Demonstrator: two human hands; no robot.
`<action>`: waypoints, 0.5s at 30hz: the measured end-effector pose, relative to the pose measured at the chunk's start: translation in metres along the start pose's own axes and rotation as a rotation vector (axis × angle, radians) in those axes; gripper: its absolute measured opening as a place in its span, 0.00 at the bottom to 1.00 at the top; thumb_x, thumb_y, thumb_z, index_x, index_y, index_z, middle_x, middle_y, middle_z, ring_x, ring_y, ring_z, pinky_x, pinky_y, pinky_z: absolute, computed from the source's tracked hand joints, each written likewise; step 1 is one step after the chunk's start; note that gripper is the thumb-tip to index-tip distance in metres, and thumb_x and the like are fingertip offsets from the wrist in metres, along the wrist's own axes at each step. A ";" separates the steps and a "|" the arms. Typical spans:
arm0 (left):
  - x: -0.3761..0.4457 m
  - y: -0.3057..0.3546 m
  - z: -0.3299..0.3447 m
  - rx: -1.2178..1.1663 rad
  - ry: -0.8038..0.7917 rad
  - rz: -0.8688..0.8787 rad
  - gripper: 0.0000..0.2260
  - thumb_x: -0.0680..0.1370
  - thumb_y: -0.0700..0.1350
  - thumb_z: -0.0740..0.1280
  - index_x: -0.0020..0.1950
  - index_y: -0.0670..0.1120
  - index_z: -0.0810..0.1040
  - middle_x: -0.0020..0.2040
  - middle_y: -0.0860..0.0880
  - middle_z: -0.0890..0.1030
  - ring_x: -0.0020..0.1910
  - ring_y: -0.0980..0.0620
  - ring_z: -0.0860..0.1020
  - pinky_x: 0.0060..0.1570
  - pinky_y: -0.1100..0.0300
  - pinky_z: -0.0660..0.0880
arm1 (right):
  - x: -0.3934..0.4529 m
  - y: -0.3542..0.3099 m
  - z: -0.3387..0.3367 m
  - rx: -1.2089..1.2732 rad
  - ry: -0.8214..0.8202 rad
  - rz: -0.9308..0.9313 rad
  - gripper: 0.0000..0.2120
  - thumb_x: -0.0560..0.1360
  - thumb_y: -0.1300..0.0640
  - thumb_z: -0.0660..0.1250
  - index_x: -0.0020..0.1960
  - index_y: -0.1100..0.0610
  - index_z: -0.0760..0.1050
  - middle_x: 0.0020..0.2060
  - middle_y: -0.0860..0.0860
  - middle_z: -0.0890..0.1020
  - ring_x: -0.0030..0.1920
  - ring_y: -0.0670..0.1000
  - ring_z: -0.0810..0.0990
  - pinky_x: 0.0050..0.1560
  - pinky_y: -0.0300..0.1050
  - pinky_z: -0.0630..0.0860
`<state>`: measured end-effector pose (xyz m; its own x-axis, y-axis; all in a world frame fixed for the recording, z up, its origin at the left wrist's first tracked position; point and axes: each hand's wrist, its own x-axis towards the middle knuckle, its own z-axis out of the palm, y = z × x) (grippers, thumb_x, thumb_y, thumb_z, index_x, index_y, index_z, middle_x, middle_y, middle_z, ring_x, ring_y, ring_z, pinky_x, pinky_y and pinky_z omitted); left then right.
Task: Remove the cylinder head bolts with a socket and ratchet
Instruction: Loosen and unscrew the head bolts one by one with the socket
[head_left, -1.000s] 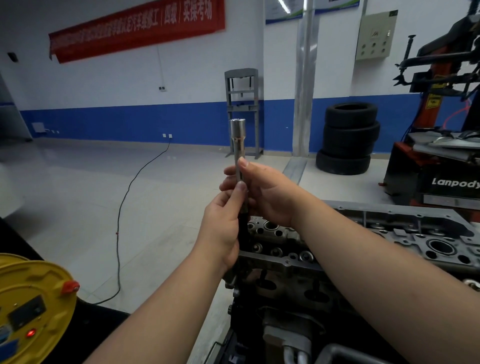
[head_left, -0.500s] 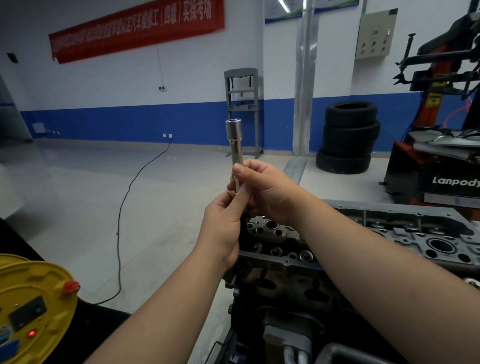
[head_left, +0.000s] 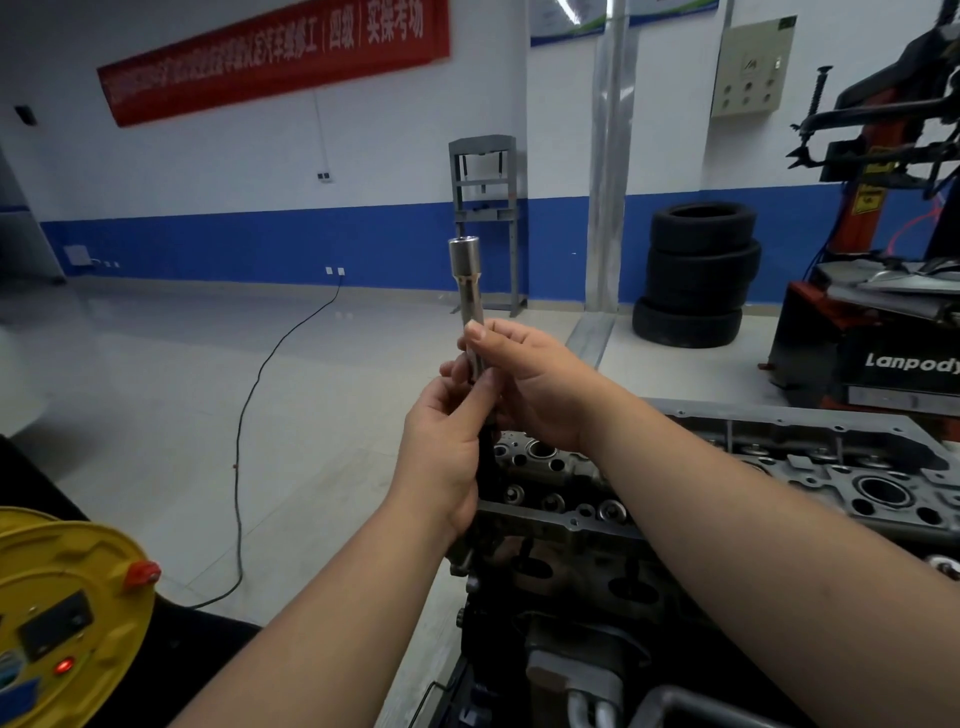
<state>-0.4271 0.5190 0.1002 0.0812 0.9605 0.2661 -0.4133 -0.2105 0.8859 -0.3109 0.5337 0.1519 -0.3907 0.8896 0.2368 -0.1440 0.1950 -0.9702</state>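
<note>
Open floor behind, both hands gripping socket

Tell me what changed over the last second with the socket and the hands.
The long socket tilted slightly, its top drifting left. The right hand slid its fingers down a little along the shaft, and its index finger curled in. The left hand kept its grip low on the tool, over the cylinder head. Nothing was let go.
</note>
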 end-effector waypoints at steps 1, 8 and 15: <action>0.000 0.000 0.001 0.007 -0.006 0.003 0.18 0.72 0.53 0.72 0.56 0.44 0.82 0.40 0.51 0.85 0.39 0.57 0.84 0.40 0.64 0.79 | 0.000 0.000 0.000 0.008 0.000 -0.012 0.12 0.75 0.46 0.66 0.49 0.56 0.74 0.41 0.51 0.81 0.51 0.56 0.77 0.67 0.64 0.71; 0.003 0.000 -0.004 0.054 -0.027 -0.069 0.19 0.83 0.60 0.59 0.55 0.52 0.87 0.56 0.48 0.87 0.57 0.53 0.84 0.57 0.54 0.75 | 0.001 0.000 -0.002 0.034 0.005 0.049 0.17 0.81 0.44 0.61 0.52 0.57 0.79 0.41 0.50 0.83 0.39 0.47 0.81 0.41 0.41 0.78; 0.003 -0.001 -0.003 0.020 0.003 -0.022 0.15 0.72 0.56 0.69 0.49 0.45 0.83 0.41 0.48 0.85 0.40 0.55 0.84 0.40 0.63 0.79 | 0.002 0.000 -0.001 0.023 0.027 0.018 0.18 0.76 0.41 0.64 0.52 0.56 0.76 0.42 0.50 0.83 0.50 0.53 0.81 0.50 0.47 0.78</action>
<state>-0.4288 0.5224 0.0988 0.0878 0.9655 0.2452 -0.3929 -0.1926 0.8992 -0.3106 0.5359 0.1518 -0.3690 0.9037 0.2173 -0.1578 0.1695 -0.9728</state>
